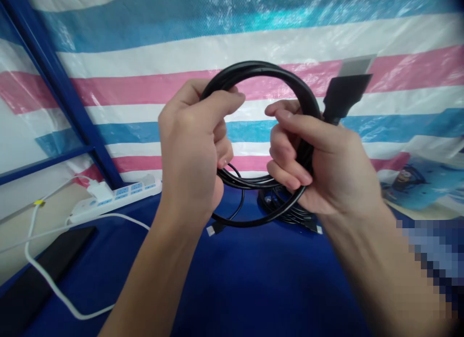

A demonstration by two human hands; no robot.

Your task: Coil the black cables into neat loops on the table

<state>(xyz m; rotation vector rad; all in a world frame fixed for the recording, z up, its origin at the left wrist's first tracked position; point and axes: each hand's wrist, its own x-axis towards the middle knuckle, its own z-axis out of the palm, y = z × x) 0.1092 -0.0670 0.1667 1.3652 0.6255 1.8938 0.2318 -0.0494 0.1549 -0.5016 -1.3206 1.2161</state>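
Observation:
A coiled black cable [266, 73] is held up in front of me with both hands. My left hand [194, 143] is closed round the coil's left side. My right hand [322, 163] is closed round its right side, fingers wrapped over the loops. A flat black plug with a metal tip [346, 93] sticks up above my right hand. The cable's other small plug [213, 227] dangles below my left wrist. Behind my hands, a second coil of black cable [286, 209] lies on the blue table.
A blue table surface [253, 288] spreads below. A white power strip [116, 194] with a white cord [47, 281] lies at the back left, next to a blue frame post [61, 85]. A striped plastic sheet [145, 51] hangs behind. A black flat object [39, 274] lies at the left edge.

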